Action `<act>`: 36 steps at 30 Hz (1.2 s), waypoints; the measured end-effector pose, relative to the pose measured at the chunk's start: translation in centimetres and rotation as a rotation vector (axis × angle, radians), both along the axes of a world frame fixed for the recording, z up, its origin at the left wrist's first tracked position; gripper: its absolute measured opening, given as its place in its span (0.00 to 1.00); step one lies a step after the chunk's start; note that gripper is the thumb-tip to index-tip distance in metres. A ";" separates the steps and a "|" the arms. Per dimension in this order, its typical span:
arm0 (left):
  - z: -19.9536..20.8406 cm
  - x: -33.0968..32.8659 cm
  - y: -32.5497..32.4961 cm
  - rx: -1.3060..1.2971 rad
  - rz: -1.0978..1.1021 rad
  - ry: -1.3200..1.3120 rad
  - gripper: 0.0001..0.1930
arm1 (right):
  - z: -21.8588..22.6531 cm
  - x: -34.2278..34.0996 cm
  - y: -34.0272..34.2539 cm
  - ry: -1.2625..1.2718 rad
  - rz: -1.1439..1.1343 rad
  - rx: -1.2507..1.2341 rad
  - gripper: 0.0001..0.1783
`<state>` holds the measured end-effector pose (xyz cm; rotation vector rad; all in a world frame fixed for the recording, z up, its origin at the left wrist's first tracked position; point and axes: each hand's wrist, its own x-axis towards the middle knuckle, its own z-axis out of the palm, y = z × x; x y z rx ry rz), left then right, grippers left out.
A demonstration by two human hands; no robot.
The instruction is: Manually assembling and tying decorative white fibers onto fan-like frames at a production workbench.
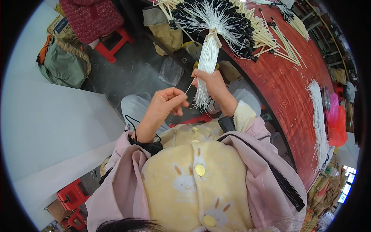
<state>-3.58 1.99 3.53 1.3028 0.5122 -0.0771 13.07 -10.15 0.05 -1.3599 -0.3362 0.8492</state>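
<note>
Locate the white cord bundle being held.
In the head view, upper centre, the bundle is in the right hand, at the edge of the red table.

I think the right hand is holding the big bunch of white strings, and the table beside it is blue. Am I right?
Almost! The table is red, not blue; the head view shows that. The right hand is indeed holding the big bunch of white strings.

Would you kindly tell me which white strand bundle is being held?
The tied bundle, gripped by the right hand; others, like the far-right bundle, lie on the red table.
</note>
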 end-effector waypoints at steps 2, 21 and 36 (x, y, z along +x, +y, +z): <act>0.7 0.4 -0.6 -0.114 0.101 -0.109 0.06 | -0.4 0.2 -0.1 -0.032 0.032 -0.014 0.12; -3.9 3.5 1.1 1.125 0.224 -0.506 0.03 | -1.0 0.6 -0.3 -0.008 0.036 0.027 0.10; -5.3 4.6 -0.2 0.042 0.228 -0.171 0.06 | -0.5 0.9 -0.6 -0.021 0.066 0.018 0.09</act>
